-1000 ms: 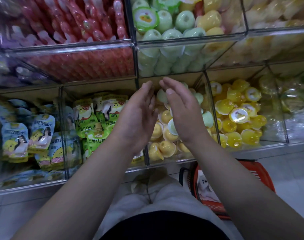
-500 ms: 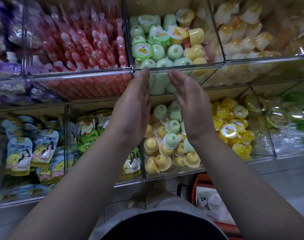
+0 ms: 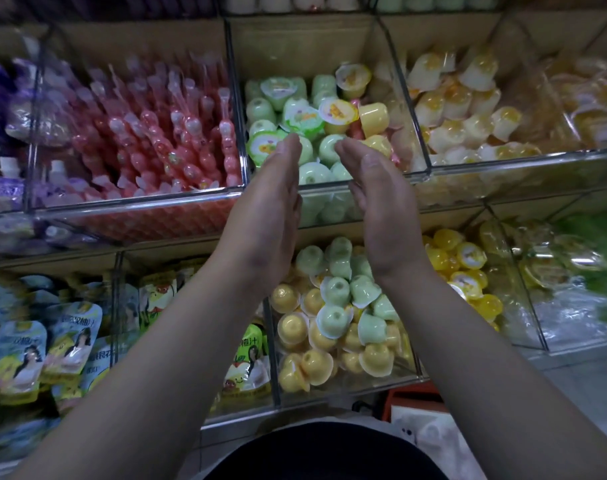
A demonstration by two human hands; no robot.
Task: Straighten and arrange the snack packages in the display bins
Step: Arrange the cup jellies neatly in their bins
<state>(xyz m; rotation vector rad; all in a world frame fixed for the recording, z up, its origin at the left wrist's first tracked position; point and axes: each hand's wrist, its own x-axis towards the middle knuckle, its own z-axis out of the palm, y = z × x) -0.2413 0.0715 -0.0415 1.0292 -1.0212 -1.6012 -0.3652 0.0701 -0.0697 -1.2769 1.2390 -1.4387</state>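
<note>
Green and yellow plastic jelly cups (image 3: 315,126) lie jumbled in the clear acrylic upper-centre bin (image 3: 329,183), lids facing every way, no shared long axis. You have raised both hands from the lower bin of cups (image 3: 336,313) to this one. Your left hand (image 3: 267,216) and right hand (image 3: 381,209) are flat, fingers together, palms facing, empty; straightening has likely moved up a tier.

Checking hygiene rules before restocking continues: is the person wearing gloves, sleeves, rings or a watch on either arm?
No. The left hand and right hand are bare, with no gloves, and no rings show on the sides in view. Both forearms are uncovered up to the frame edge: no sleeves, watch or wristband. Fingernails look short. Below, a dark garment covers the torso.
</note>
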